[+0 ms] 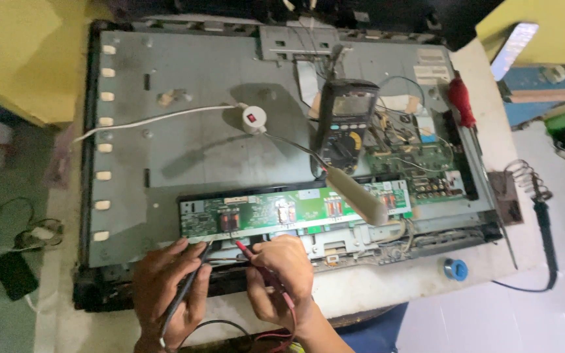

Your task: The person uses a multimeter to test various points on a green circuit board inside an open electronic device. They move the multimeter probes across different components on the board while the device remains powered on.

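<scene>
A flat-screen set lies face down with its grey metal back panel [210, 131] exposed. A long green circuit board [295, 210] runs along its near edge. My left hand [168, 287] grips a black test probe [194, 274] whose tip reaches the board's near edge. My right hand [279, 274] holds a red test probe [243, 250] pointed at the same spot. Their leads trail back toward me. A dark multimeter [346, 121] leans upright on the panel behind the board. A white soldering iron [354, 195] lies across the green board.
A second green board [420, 163] with loose wires sits at the right. A red-handled screwdriver [462, 101], a wire iron stand [524, 178], a blue solder spool [456, 269] and a black cable [547, 242] lie to the right. A white inline switch [253, 119] rests on the panel.
</scene>
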